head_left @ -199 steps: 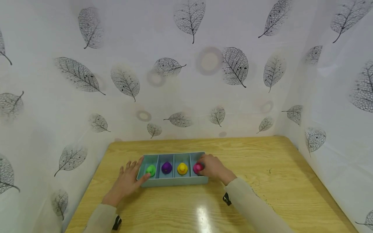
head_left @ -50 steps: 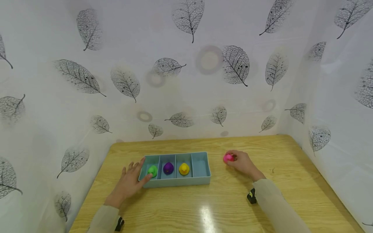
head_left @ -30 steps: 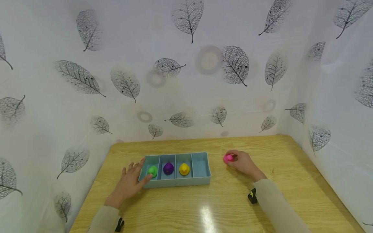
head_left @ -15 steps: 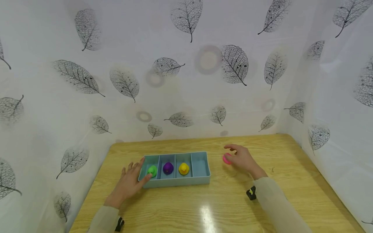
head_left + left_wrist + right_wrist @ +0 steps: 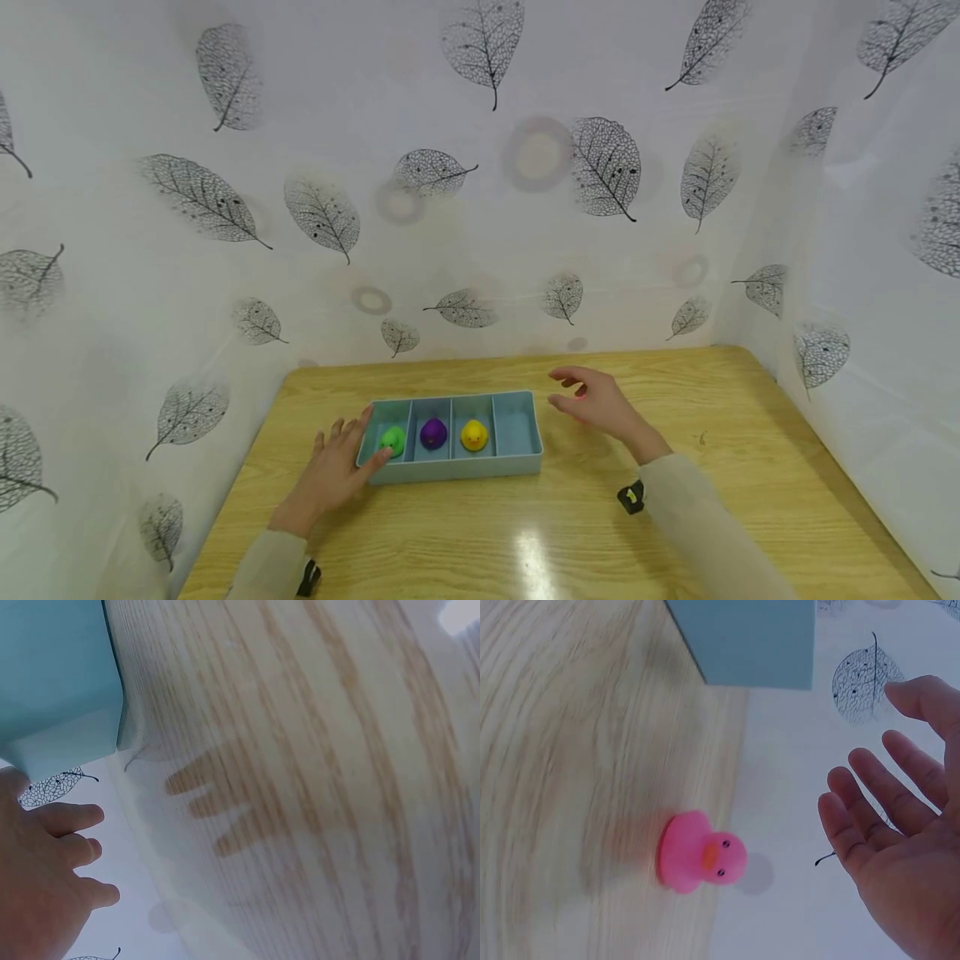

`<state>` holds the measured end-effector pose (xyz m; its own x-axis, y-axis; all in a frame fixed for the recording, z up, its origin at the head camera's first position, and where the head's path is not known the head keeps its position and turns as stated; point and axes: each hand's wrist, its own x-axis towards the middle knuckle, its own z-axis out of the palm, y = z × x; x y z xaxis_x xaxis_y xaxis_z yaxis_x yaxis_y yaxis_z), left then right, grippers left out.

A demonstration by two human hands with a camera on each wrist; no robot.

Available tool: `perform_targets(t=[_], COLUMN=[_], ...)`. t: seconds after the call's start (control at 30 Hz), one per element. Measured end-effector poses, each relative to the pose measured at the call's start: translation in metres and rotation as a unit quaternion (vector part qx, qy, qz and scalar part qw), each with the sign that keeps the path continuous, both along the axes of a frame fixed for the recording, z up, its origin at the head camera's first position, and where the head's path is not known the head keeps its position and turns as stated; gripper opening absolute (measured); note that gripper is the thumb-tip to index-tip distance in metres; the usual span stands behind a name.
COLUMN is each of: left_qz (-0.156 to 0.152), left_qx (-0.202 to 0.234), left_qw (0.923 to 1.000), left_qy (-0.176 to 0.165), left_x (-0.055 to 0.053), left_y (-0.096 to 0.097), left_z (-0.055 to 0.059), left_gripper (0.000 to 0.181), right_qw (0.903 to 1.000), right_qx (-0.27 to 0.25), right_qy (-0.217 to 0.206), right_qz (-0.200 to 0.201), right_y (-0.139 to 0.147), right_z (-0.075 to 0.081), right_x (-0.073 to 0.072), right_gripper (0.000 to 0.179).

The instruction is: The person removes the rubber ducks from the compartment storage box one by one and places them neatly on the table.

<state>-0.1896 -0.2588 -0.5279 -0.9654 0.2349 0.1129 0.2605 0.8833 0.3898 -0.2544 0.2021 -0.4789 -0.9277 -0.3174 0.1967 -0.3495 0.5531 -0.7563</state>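
Because the thumb and fingers of the right hand [image 5: 600, 406] stand apart with nothing between them, the step in hand looks like getting clear of the pink rubber duck [image 5: 697, 851]. The duck stands upright on the wood-grain table [image 5: 420, 533], near its far edge and right of the tray. To do this well, the hand should rise before swinging sideways, fingers well parted, as a light hollow toy would probably tip at a brush of the palm.

The four-compartment tray [image 5: 465, 470] sits left of the table's middle, nearer the far left corner than the far right. From its left end, the first three compartments hold a green duck [image 5: 392, 442], a purple duck [image 5: 432, 434] and a yellow duck [image 5: 474, 436]. At that end the left hand [image 5: 322, 483] rests, fingers spread; whether its thumb touches the green duck cannot be told. Light, even pressure there should steady the tray without skewing it from the table's far edge.
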Motion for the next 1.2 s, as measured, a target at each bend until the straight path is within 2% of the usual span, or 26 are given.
perform_targets(t=[0.33,0.57,0.9,1.2], left_qz=[-0.006,-0.009,-0.006,-0.005], left_qx=[0.010,0.011,0.009,0.017], left_qw=[0.9999,0.9999,0.9999,0.9997], left_qy=[0.000,-0.001,-0.006,-0.016], left_x=[-0.001,-0.002,-0.001,0.000], left_y=[0.000,0.001,-0.001,-0.002], left_z=[-0.002,-0.002,-0.003,-0.005], left_gripper=[0.082,0.082,0.082,0.083], right_qw=[0.9992,0.9975,0.9954,0.9930], right_qx=[-0.007,-0.006,-0.007,-0.003], right_qy=[0.007,0.036,0.031,0.008], right_qz=[0.038,0.060,0.090,0.118], right_y=[-0.021,-0.033,-0.054,-0.069], right_z=[0.005,0.004,0.001,-0.002], right_x=[0.003,0.004,0.009,0.012], right_gripper=[0.045,0.044,0.042,0.047])
